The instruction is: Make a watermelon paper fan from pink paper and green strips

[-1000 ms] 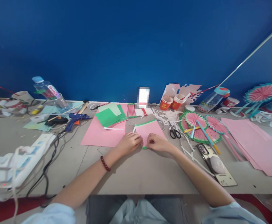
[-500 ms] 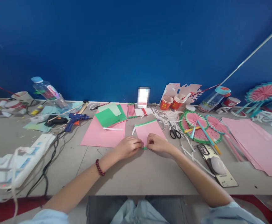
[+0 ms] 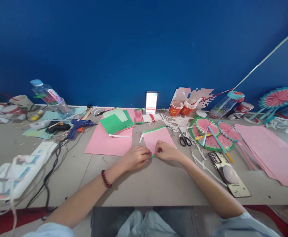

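A pink paper sheet point(image 3: 157, 136) with green strips along its far and near edges lies flat in front of me. My left hand point(image 3: 138, 158) has its fingers closed on the near left corner of that sheet. At the near edge, a little to the right, my right hand point(image 3: 167, 151) pinches the same sheet with thumb and forefinger. Between the hands a short bit of green edge shows; the fingertips hide the rest. A narrow white strip point(image 3: 141, 137) sticks out at the sheet's far left corner.
Left are a larger pink sheet point(image 3: 109, 144), green paper point(image 3: 115, 123), a blue glue gun point(image 3: 77, 126) and a power strip point(image 3: 37, 168). Scissors point(image 3: 185, 141), watermelon paper fans point(image 3: 208, 126), a phone point(image 3: 232, 177) and pink sheets point(image 3: 264, 144) lie right. Red paper cups point(image 3: 175, 108) stand behind.
Both hands stay at the sheet's near edge with hardly any movement. The left fingers have shifted very slightly. The whole view has moved a little.
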A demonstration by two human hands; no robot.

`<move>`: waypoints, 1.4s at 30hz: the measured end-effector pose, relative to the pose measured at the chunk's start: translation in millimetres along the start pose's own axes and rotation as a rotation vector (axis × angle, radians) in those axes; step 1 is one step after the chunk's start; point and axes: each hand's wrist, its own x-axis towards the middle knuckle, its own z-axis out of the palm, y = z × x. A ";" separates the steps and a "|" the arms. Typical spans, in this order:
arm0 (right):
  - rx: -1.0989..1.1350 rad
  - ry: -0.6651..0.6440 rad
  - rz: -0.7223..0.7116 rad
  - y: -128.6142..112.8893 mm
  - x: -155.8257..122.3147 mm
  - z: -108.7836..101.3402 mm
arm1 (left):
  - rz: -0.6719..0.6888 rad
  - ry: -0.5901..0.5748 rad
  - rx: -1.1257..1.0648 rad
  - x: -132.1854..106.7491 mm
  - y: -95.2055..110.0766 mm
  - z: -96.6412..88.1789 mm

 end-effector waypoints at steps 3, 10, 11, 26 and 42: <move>0.005 -0.005 0.007 -1.4 -0.8 -0.9 | 0.005 -0.003 0.008 0.1 0.0 -0.1; 0.020 0.000 0.014 -0.8 -0.5 0.4 | 0.007 -0.023 0.027 -0.4 0.6 -1.1; 0.021 0.002 0.018 -0.9 -0.5 0.7 | 0.006 -0.026 0.031 -0.5 0.8 -1.3; 0.019 0.063 0.014 0.1 -1.2 5.1 | 0.034 -0.083 0.130 0.8 9.7 -4.3; -0.006 -0.018 0.060 1.6 -2.7 -5.9 | -0.002 -0.121 0.122 3.0 15.1 -4.2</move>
